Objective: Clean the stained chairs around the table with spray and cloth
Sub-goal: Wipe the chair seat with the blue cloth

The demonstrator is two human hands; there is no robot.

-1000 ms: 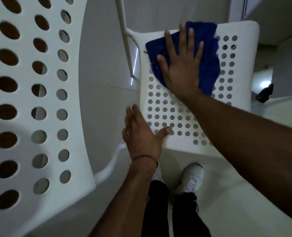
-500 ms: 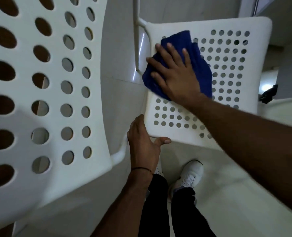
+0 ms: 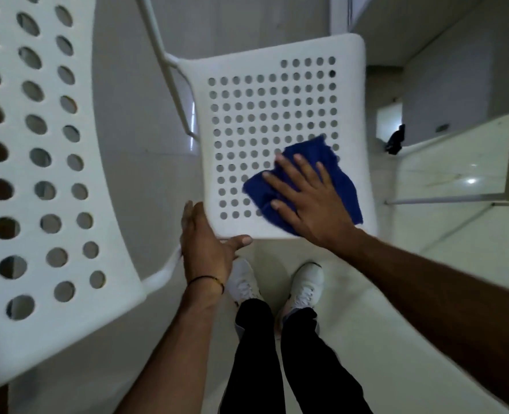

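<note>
As both grips lie flat, right hand (image 3: pixel 310 204) presses cloth (image 3: pixel 337 171) on seat (image 3: pixel 353 115), left hand (image 3: pixel 205 243) touches corner.

1. The white square perforated plastic chair seat (image 3: pixel 353 121) is plain white, patterned with an even grid of small round holes that show grey.
2. The deep blue crumpled terry cloth (image 3: pixel 341 180) is one solid colour, without print.
3. The white curved plastic chair back (image 3: pixel 107 204) at the left carries rows of larger round holes, some showing brown, others grey.
4. The thin white metal frame tube (image 3: pixel 176 94) matches the seat.
5. The pale grey glossy floor tiles (image 3: pixel 146 189) are unpatterned.
6. The black long trousers (image 3: pixel 256 354) are plain; the white lace-up sneakers (image 3: pixel 244 282) have white laces.
7. The thin black cord wristband (image 3: pixel 205 277) has a small golden bit.
</note>
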